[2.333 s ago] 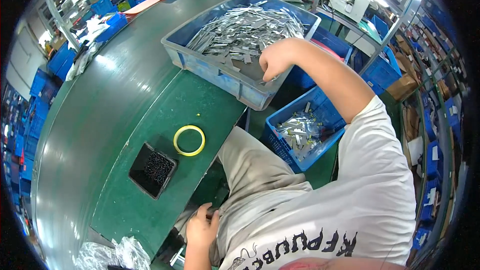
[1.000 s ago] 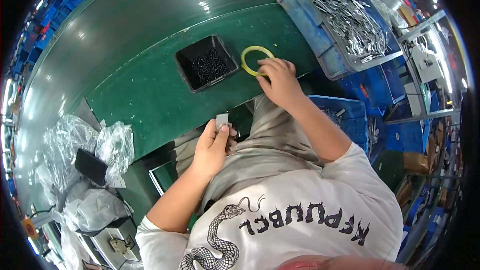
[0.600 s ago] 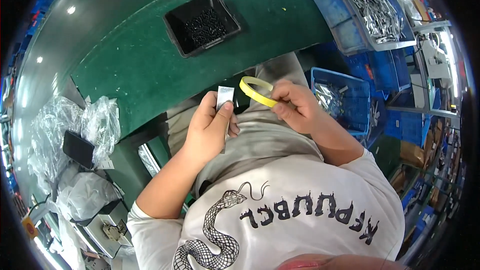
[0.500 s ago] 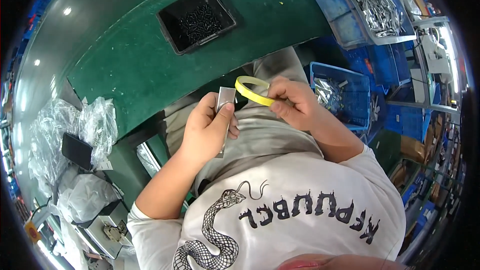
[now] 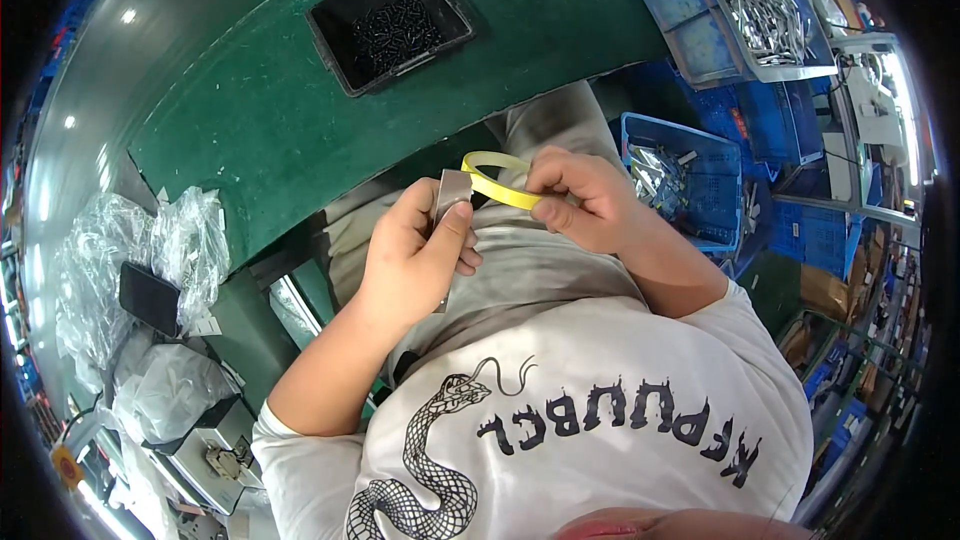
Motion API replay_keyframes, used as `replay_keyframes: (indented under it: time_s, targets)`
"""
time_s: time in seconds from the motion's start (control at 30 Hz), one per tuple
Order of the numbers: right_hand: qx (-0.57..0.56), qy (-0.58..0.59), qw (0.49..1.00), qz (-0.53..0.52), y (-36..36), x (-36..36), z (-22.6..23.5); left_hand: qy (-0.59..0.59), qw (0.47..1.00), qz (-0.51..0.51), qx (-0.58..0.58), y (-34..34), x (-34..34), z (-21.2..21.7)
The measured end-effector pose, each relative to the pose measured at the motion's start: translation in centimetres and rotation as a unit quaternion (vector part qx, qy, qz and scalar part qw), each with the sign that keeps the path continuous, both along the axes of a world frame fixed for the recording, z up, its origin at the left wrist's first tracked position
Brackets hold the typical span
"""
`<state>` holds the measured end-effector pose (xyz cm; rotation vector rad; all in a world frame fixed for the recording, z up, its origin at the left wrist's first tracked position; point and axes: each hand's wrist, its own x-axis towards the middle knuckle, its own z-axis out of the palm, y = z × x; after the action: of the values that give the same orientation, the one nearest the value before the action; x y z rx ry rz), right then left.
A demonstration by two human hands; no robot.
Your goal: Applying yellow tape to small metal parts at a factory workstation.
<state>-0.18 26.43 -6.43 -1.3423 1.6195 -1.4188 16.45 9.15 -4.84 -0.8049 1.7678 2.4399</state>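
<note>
My left hand (image 5: pixel 418 248) is closed round a flat, narrow metal strip (image 5: pixel 453 190), its thumb pressed on the face and the strip standing roughly upright. In my right hand (image 5: pixel 583 198), thumb and fingers pinch a roll of yellow tape (image 5: pixel 508 192). The tape ring's left side meets the upper right edge of the strip; whether its loose end sticks there I cannot tell. Both hands are held over my lap, in front of the green table.
A black bin (image 5: pixel 340 55) of small black parts stands on the green table (image 5: pixel 520 30). At right are a blue basket (image 5: pixel 725 170) with metal pieces and a bin (image 5: pixel 690 25) of long metal strips. Clear plastic bags (image 5: pixel 100 260) lie at left.
The tape roll has shifted slightly left with my right hand, closing the small gap to the strip. My left hand has stayed nearly in place.
</note>
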Motion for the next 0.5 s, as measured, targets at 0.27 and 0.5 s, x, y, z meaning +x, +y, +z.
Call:
replay_keyframes:
  time_s: [0.27,0.5]
  targets:
    - [0.016,-0.017,1.0,0.004,-0.04,0.12,-0.21,0.009,1.0,-0.001,0.002,0.04,0.02,0.05]
    - [-0.001,0.006,1.0,0.016,-0.28,0.24,-0.27,-0.006,1.0,0.001,-0.008,0.26,-0.09,0.39]
